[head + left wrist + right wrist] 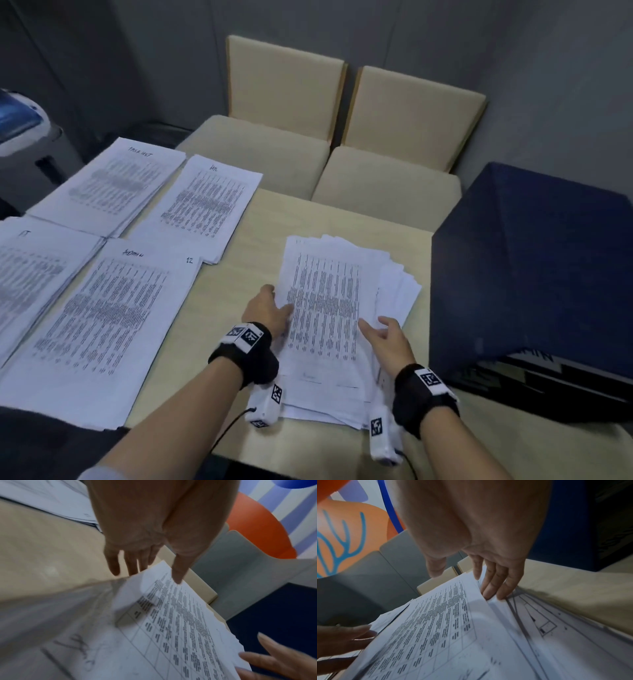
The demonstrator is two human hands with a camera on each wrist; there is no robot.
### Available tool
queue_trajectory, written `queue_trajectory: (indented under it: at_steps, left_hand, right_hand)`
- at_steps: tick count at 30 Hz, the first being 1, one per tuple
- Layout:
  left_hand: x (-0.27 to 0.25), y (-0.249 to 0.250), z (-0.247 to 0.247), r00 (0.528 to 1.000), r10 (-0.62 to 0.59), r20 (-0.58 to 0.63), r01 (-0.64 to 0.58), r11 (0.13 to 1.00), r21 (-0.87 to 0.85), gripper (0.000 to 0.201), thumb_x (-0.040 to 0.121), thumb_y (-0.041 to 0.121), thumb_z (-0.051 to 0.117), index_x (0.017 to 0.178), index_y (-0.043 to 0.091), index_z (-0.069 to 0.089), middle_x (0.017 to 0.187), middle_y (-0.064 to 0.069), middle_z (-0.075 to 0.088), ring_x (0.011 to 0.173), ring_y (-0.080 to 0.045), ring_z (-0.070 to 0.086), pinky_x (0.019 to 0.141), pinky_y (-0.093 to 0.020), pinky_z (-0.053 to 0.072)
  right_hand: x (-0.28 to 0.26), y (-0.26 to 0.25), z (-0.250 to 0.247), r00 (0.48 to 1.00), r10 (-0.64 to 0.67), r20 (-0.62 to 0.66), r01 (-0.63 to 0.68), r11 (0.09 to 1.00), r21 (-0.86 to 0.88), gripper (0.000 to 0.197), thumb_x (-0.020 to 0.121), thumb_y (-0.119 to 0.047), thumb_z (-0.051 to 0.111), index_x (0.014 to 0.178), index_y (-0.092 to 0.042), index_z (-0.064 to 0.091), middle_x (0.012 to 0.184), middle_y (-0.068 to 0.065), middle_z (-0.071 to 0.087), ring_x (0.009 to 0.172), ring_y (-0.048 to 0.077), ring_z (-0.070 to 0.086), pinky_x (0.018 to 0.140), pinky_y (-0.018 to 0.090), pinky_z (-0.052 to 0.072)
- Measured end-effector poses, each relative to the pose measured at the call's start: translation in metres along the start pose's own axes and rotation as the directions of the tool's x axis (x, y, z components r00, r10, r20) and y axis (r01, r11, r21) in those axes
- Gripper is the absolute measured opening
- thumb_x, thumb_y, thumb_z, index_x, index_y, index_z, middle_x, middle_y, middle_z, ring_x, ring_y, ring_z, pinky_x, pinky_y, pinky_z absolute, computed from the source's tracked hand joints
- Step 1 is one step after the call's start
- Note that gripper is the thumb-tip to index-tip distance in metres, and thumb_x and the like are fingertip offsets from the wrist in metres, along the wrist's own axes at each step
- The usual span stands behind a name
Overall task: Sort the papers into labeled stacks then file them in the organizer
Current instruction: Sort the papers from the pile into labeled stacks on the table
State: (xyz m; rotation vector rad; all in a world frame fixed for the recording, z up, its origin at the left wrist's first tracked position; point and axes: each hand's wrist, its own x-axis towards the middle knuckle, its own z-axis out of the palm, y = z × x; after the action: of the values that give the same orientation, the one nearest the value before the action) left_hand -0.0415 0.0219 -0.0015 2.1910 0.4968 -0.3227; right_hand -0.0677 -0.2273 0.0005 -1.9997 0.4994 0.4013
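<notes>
A loose pile of printed papers (397,291) lies on the beige table (239,284), right of centre. My left hand (274,308) is at the left edge of the pile's top sheet (325,308). In the left wrist view the thumb lies on the top sheet (180,628) and the fingers (132,566) reach under its raised edge, pinching it. My right hand (380,329) is open, with straight fingertips (491,595) resting on lower sheets beside the top sheet (436,628). The dark blue organizer (531,274) stands at the right.
Four labelled stacks lie on the left: "TASK LIST" (113,181), "HR" (205,205), "IT" (30,274) and "ADMIN" (102,325). Two cream chairs (387,185) stand beyond the table's far edge. A white and blue machine (20,120) sits at far left.
</notes>
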Motion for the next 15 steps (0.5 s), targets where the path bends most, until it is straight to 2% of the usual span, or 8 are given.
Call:
queue_trajectory:
  at_steps: [1, 3, 5, 7, 9, 12, 15]
  left_hand:
    - [0.001, 0.003, 0.001, 0.998, -0.001, -0.069, 0.006, 0.997, 0.083, 0.053, 0.090, 0.031, 0.063, 0.135, 0.011, 0.044, 0.126, -0.008, 0.064, 0.111, -0.028, 0.062, 0.095, -0.037, 0.049]
    - [0.000, 0.012, 0.000, 0.990, 0.008, -0.141, 0.011, 0.991, 0.135, 0.042, 0.091, 0.034, 0.059, 0.129, 0.015, 0.053, 0.110, -0.007, 0.070, 0.101, -0.028, 0.065, 0.088, -0.036, 0.052]
    - [0.003, 0.019, -0.001, 0.990, 0.018, -0.142, 0.003, 0.989, 0.149, 0.032, 0.091, 0.038, 0.058, 0.115, 0.018, 0.063, 0.100, -0.007, 0.071, 0.091, -0.027, 0.065, 0.081, -0.032, 0.053]
    - [0.010, 0.021, -0.001, 0.992, 0.028, -0.120, -0.008, 0.986, 0.164, 0.024, 0.090, 0.040, 0.060, 0.097, 0.018, 0.068, 0.091, -0.005, 0.071, 0.081, -0.023, 0.064, 0.073, -0.029, 0.052]
    - [0.017, 0.021, -0.004, 0.996, 0.026, -0.090, -0.009, 0.983, 0.183, 0.021, 0.086, 0.038, 0.066, 0.082, 0.017, 0.066, 0.081, -0.003, 0.069, 0.074, -0.021, 0.063, 0.066, -0.026, 0.050]
    - [0.032, 0.020, -0.011, 0.998, 0.040, -0.039, -0.030, 0.971, 0.237, 0.019, 0.085, 0.030, 0.068, 0.072, 0.017, 0.062, 0.076, -0.002, 0.067, 0.072, -0.022, 0.063, 0.062, -0.025, 0.045]
    - [0.044, 0.019, -0.018, 0.997, 0.076, 0.010, -0.075, 0.946, 0.317, 0.024, 0.090, 0.024, 0.059, 0.068, 0.016, 0.058, 0.075, -0.007, 0.067, 0.072, -0.027, 0.063, 0.060, -0.026, 0.042]
  right_hand:
    - [0.002, 0.002, 0.000, 1.000, 0.003, -0.009, -0.002, 1.000, 0.026, 0.059, 0.085, -0.049, 0.068, 0.130, -0.017, 0.046, 0.105, -0.002, 0.058, 0.099, 0.019, 0.057, 0.085, 0.029, 0.044]
    - [0.007, 0.003, -0.002, 0.999, -0.010, -0.037, 0.011, 0.999, 0.033, 0.053, 0.081, -0.047, 0.073, 0.119, -0.017, 0.052, 0.095, -0.002, 0.059, 0.087, 0.018, 0.060, 0.077, 0.029, 0.049]
    - [0.010, -0.001, -0.005, 0.991, -0.060, -0.118, 0.058, 0.998, -0.022, 0.034, 0.081, -0.037, 0.077, 0.101, -0.015, 0.059, 0.087, -0.001, 0.062, 0.079, 0.017, 0.061, 0.065, 0.021, 0.045]
    - [0.010, -0.009, -0.011, 0.966, -0.119, -0.229, 0.102, 0.991, -0.086, 0.020, 0.082, -0.025, 0.077, 0.086, -0.011, 0.063, 0.078, 0.001, 0.064, 0.075, 0.020, 0.061, 0.058, 0.014, 0.039]
    - [0.010, -0.011, -0.017, 0.962, -0.120, -0.244, 0.088, 0.986, -0.140, 0.015, 0.085, -0.021, 0.074, 0.079, -0.011, 0.064, 0.076, 0.002, 0.065, 0.077, 0.022, 0.062, 0.060, 0.018, 0.042]
    - [0.009, -0.005, -0.024, 0.976, -0.037, -0.214, -0.018, 0.968, -0.251, 0.015, 0.089, -0.016, 0.064, 0.075, -0.011, 0.064, 0.081, 0.002, 0.067, 0.085, 0.025, 0.064, 0.073, 0.027, 0.049]
    - [0.010, -0.001, -0.027, 0.936, 0.033, -0.349, -0.099, 0.980, -0.172, 0.005, 0.080, -0.007, 0.063, 0.076, -0.008, 0.061, 0.087, 0.000, 0.068, 0.086, 0.024, 0.063, 0.072, 0.027, 0.049]
